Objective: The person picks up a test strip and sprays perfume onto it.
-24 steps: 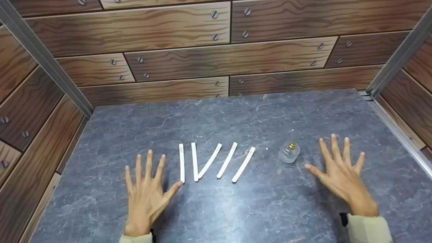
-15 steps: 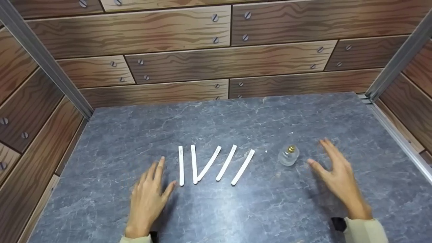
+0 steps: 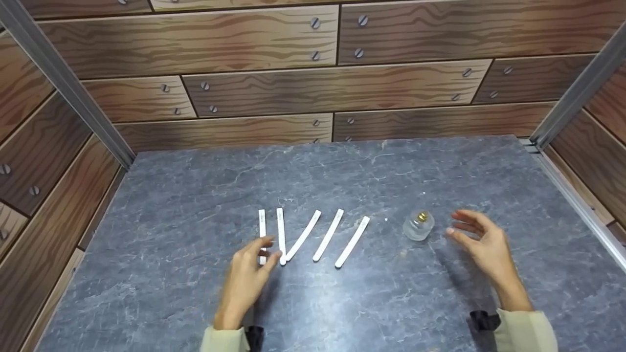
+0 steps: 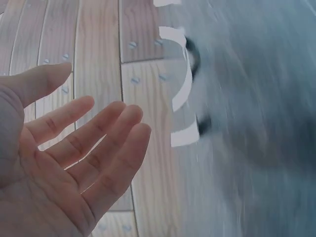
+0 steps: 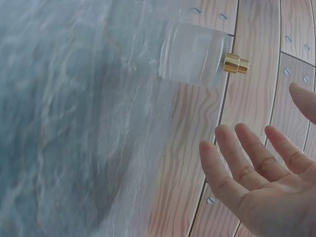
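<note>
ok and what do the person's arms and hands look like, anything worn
The left hand and right hand are bare, no gloves or rings visible. The left sleeve and right sleeve are pale beige, with a small black object at the left wrist, another at the right.

Glassy bottle (image 3: 416,231), shiny metallic cap (image 3: 422,216), matt paper-like strips (image 3: 328,235)

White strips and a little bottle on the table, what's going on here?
A person's left hand hovers over the leftmost of five white strips, partly hiding it. The right hand is beside the bottle, not touching it. Both hands look empty; the strips lie on the table and the bottle stands upright.
</note>
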Tool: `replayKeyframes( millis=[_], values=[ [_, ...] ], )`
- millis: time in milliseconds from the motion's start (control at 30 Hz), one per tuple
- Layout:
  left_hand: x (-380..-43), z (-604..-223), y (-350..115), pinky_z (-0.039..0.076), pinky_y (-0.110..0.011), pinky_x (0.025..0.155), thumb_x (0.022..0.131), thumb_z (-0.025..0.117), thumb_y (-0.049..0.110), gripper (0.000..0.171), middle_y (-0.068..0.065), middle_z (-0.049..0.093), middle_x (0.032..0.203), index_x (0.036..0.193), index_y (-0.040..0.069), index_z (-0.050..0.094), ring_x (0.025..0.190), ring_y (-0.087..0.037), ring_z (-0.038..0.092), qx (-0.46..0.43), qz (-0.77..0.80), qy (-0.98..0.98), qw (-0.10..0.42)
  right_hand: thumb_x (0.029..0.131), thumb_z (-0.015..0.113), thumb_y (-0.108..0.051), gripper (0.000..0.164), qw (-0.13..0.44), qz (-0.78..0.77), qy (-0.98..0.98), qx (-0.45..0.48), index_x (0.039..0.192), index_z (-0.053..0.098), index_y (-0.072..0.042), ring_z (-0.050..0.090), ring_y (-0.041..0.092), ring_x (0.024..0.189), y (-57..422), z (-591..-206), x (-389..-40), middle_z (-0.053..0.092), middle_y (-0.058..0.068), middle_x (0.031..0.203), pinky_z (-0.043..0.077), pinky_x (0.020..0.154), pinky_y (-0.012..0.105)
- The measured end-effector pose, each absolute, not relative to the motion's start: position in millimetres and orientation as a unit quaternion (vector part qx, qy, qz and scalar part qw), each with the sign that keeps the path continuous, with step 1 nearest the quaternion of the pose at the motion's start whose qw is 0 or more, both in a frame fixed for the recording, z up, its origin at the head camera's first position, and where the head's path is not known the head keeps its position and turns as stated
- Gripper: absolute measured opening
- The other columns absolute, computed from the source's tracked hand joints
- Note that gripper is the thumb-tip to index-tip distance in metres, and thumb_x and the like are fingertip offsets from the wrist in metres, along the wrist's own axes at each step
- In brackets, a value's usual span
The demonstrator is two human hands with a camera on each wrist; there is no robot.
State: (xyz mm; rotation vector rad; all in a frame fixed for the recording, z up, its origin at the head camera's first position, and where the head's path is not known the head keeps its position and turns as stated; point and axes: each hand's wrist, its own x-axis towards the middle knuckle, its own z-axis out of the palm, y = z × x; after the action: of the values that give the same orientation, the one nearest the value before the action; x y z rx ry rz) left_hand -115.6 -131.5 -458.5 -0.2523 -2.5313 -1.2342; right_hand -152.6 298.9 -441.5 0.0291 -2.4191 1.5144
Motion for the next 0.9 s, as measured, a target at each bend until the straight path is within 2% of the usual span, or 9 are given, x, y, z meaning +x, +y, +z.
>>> replayKeyframes(
  millis=[33, 100, 233, 300, 500, 700, 900],
  values=[
    [-116.9, -458.6, -128.7, 0.06, -0.037, 0.068, 0.091, 0.074, 0.005, 0.028, -0.019, 0.072, 0.106, 0.116, -0.005, 0.07, 0.087, -0.027, 0.072, -0.092, -0.446, -0.878, 0.15, 0.089, 0.072, 0.007, 0.043, 0.141, 0.53, -0.836, 0.008, 0.129, 0.056, 0.013, 0.062, -0.005, 0.097, 298.5, -441.4, -152.9, 0.066, -0.015, 0.11, 0.053, 0.08, 0.011],
    [-119.1, -458.7, -123.6, 0.06, -0.034, 0.067, 0.091, 0.073, 0.004, 0.026, -0.019, 0.072, 0.106, 0.115, -0.005, 0.07, 0.086, -0.026, 0.072, -0.095, -0.467, -0.868, 0.14, 0.09, 0.072, 0.007, 0.043, 0.137, 0.534, -0.834, 0.003, 0.129, 0.056, 0.014, 0.062, -0.005, 0.096, 297.1, -440.4, -153.9, 0.067, -0.01, 0.111, 0.054, 0.077, 0.013],
    [-122.2, -458.0, -115.6, 0.06, -0.034, 0.069, 0.094, 0.071, 0.005, 0.026, -0.021, 0.071, 0.107, 0.118, -0.006, 0.069, 0.089, -0.028, 0.071, -0.09, -0.495, -0.856, 0.116, 0.091, 0.071, 0.004, 0.044, 0.127, 0.529, -0.839, -0.004, 0.13, 0.055, 0.013, 0.061, -0.005, 0.096, 294.1, -438.8, -155.7, 0.064, 0.023, 0.124, 0.055, 0.075, 0.014],
    [-123.4, -457.6, -112.1, 0.06, -0.033, 0.071, 0.095, 0.07, 0.007, 0.027, -0.02, 0.072, 0.107, 0.119, -0.006, 0.068, 0.09, -0.029, 0.07, -0.086, -0.503, -0.853, 0.105, 0.091, 0.071, 0.003, 0.044, 0.123, 0.526, -0.842, -0.003, 0.131, 0.054, 0.014, 0.06, -0.005, 0.096, 293.1, -438.0, -156.1, 0.059, 0.032, 0.128, 0.054, 0.075, 0.013],
    [-127.8, -459.2, -102.8, 0.059, -0.034, 0.074, 0.096, 0.069, 0.011, 0.029, -0.016, 0.072, 0.106, 0.12, -0.006, 0.068, 0.092, -0.029, 0.07, -0.081, -0.531, -0.84, 0.082, 0.09, 0.072, 0.005, 0.045, 0.126, 0.522, -0.844, -0.002, 0.13, 0.055, 0.014, 0.06, -0.006, 0.095, 289.6, -438.3, -157.8, 0.059, 0.033, 0.126, 0.053, 0.075, 0.012],
    [-131.1, -462.8, -93.4, 0.058, -0.027, 0.065, 0.094, 0.069, 0.008, 0.028, -0.017, 0.072, 0.103, 0.117, -0.009, 0.068, 0.084, -0.026, 0.071, -0.079, -0.569, -0.816, 0.068, 0.089, 0.073, 0.006, 0.046, 0.107, 0.536, -0.837, -0.015, 0.131, 0.054, 0.015, 0.06, -0.005, 0.094, 287.4, -440.3, -161.5, 0.06, 0.032, 0.127, 0.055, 0.075, 0.015],
    [-135.1, -464.1, -83.2, 0.061, -0.032, 0.063, 0.095, 0.067, 0.004, 0.031, -0.02, 0.071, 0.103, 0.119, -0.014, 0.064, 0.084, -0.03, 0.07, -0.084, -0.614, -0.784, 0.041, 0.091, 0.072, 0.005, 0.05, 0.086, 0.534, -0.841, -0.023, 0.135, 0.051, 0.014, 0.058, -0.007, 0.095, 289.2, -441.8, -162.2, 0.057, 0.033, 0.132, 0.054, 0.076, 0.014]
  ],
)
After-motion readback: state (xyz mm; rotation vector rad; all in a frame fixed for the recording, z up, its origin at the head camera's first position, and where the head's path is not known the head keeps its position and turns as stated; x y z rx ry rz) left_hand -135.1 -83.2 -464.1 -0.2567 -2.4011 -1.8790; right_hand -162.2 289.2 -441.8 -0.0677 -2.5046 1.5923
